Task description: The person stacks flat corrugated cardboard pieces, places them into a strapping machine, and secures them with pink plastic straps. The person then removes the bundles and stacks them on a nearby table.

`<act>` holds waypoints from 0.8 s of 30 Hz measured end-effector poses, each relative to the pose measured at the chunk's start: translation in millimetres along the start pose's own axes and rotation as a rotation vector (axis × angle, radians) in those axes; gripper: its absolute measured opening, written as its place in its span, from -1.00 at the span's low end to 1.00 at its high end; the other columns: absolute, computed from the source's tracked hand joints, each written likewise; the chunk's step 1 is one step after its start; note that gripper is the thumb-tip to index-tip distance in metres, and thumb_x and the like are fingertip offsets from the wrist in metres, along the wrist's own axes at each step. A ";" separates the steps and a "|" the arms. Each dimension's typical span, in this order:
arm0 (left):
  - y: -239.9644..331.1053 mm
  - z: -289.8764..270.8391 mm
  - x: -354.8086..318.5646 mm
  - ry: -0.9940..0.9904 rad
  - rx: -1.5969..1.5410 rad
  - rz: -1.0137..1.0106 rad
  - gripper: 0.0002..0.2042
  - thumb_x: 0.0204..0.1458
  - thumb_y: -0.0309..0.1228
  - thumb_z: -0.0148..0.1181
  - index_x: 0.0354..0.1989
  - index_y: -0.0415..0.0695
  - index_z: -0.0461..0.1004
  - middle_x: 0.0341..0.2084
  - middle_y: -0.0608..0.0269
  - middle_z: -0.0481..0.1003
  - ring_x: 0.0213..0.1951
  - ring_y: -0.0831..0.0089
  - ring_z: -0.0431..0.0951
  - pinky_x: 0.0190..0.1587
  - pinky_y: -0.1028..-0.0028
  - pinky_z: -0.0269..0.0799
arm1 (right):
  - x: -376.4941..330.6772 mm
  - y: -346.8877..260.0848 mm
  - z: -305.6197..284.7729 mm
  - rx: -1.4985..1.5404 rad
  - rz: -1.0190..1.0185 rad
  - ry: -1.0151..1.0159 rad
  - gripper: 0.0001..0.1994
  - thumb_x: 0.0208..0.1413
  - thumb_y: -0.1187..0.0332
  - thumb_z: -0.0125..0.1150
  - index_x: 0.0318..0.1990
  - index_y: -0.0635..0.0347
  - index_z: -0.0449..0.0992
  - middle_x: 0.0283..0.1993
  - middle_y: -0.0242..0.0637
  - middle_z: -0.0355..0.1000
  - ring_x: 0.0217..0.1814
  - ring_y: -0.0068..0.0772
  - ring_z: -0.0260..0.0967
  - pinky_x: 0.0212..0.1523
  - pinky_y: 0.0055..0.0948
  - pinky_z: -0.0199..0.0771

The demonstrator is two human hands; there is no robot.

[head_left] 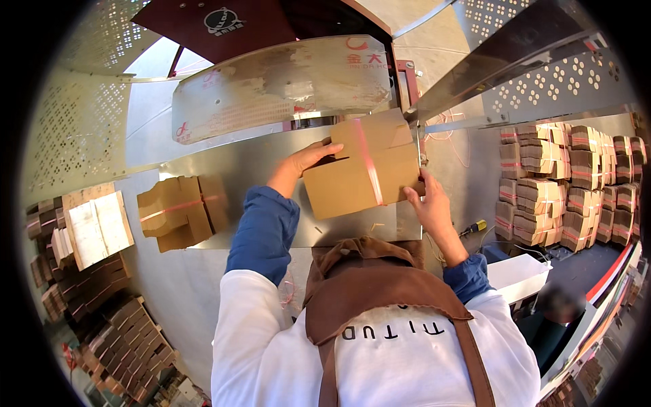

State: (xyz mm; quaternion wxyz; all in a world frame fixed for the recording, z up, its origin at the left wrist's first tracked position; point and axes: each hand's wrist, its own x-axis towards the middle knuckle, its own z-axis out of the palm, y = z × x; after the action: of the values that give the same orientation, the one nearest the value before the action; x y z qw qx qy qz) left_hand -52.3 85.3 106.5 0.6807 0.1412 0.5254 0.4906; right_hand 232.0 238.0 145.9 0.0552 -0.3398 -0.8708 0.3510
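A bundle of flat brown cardboard box blanks, bound by a pink strap, lies on the metal table in front of me. My left hand grips its upper left edge, the thumb resting on top near a slot. At the lower right corner, my right hand has its fingertips on the bundle's edge. What the fingers do beneath the cardboard is hidden. Another strapped cardboard bundle rests at the table's left end, away from both hands.
Beyond the metal table stands a dark red machine with a film-covered plate. A dark metal beam slants at the right. Strapped cardboard stacks fill the right side; more stacks stand on the left. A cable lies on the floor.
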 end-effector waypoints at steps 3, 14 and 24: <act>-3.3 -7.9 4.7 0.046 0.027 0.001 -0.33 0.07 0.03 0.13 0.24 -0.20 0.22 0.01 0.20 0.43 -0.04 0.48 0.48 -0.03 0.48 0.42 | 4.1 -4.2 -3.0 -0.046 -0.014 0.036 -0.45 0.05 0.17 0.24 0.16 0.21 0.28 -0.01 -0.06 0.43 0.03 -0.04 0.38 -0.02 -0.20 0.40; -36.0 -70.9 12.6 0.429 0.318 0.501 -0.44 0.12 0.07 0.01 0.01 -0.22 0.45 -0.07 0.08 0.50 -0.12 0.27 0.50 -0.11 0.34 0.39 | 19.4 -84.9 -5.3 -0.283 0.000 0.244 -0.49 0.11 0.21 0.20 0.14 0.35 0.33 0.05 -0.01 0.43 0.06 -0.12 0.41 0.04 -0.29 0.37; -135.8 -208.6 -400.2 1.725 0.637 0.765 -0.51 0.04 -0.36 0.19 0.15 -0.24 0.28 0.09 -0.01 0.36 0.13 0.09 0.35 0.17 0.24 0.23 | 56.6 -274.8 254.4 0.422 -0.148 -0.430 -0.52 0.24 0.09 0.05 0.20 0.17 0.29 -0.04 -0.21 0.45 -0.01 -0.45 0.39 -0.07 -0.45 0.40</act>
State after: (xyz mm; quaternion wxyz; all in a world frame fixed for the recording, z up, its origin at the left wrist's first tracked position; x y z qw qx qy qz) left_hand -146.4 -373.9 156.0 -0.2077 0.0724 0.8667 0.4478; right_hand -48.3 -16.0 126.0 -0.0356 -0.1745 -0.7928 0.5828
